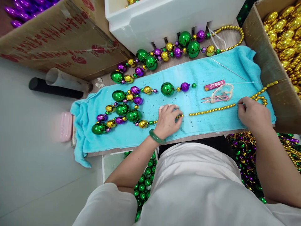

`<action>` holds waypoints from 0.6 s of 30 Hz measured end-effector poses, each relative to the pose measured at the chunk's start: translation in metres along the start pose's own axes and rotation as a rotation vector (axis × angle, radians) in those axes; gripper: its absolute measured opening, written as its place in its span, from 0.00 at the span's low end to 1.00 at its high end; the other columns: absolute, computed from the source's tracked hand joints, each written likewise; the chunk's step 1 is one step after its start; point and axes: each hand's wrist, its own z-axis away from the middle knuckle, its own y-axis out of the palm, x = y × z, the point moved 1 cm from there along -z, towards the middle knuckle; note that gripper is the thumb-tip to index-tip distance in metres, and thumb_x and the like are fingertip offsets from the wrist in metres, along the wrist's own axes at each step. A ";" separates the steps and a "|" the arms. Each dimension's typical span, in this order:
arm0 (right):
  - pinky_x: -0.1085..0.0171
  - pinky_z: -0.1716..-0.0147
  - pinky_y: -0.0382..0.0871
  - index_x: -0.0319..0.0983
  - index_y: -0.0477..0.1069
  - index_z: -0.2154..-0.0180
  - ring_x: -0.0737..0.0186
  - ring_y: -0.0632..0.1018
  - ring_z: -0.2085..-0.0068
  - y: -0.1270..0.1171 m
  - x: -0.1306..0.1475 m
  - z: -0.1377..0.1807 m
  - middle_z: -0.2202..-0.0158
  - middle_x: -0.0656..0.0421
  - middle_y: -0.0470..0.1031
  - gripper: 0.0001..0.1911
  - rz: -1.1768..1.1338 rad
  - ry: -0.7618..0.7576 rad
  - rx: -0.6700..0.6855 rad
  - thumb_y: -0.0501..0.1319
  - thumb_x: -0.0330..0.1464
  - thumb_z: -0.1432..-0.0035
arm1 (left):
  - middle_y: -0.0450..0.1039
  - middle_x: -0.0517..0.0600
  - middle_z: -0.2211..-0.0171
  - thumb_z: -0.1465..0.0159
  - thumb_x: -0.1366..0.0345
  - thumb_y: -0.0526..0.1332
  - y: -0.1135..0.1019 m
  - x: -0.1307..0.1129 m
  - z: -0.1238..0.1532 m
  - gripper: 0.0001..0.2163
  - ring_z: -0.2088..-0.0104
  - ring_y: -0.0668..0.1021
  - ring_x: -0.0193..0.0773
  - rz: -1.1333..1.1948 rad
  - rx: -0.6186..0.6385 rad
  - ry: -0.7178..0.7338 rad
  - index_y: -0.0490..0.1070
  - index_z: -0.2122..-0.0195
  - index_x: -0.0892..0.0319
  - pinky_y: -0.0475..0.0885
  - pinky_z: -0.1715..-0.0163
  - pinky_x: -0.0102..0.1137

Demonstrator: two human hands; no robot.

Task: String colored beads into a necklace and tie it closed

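Note:
On the turquoise towel [202,72], my left hand [168,121] rests over a bead strand, with small gold beads showing between its thumb and index finger. A bare bit of thread links these to a row of small gold beads [211,110] running right. At that row's far end my right hand [252,113] is closed with curled fingers on the gold strand, the grip itself partly hidden. Left of my left hand, the strand continues in large green [133,115], purple and gold beads. Thread snips [215,99] with a white loop and a small pink packet [214,85] lie between the hands.
A finished-looking bead necklace [193,49] stretches along the white foam box [174,23]. Cardboard boxes stand left [58,40] and right [265,59], the right one holding gold beads [284,44]. A needle-like rod [228,69] lies on the towel. A black cylinder [56,88] sits left.

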 end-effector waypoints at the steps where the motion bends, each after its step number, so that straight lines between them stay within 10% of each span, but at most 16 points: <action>1: 0.62 0.74 0.48 0.40 0.70 0.54 0.55 0.72 0.68 0.001 0.000 0.000 0.60 0.50 0.76 0.18 -0.005 -0.010 -0.012 0.47 0.37 0.37 | 0.71 0.52 0.52 0.38 0.61 0.58 -0.001 -0.001 -0.001 0.09 0.49 0.68 0.47 -0.002 -0.002 0.000 0.74 0.59 0.54 0.58 0.48 0.45; 18: 0.61 0.74 0.50 0.42 0.70 0.55 0.52 0.72 0.67 0.001 0.000 0.000 0.61 0.49 0.76 0.16 -0.020 -0.033 -0.047 0.47 0.36 0.38 | 0.72 0.51 0.52 0.39 0.60 0.59 0.006 -0.019 -0.017 0.10 0.50 0.68 0.47 0.029 -0.016 0.052 0.74 0.59 0.54 0.59 0.48 0.44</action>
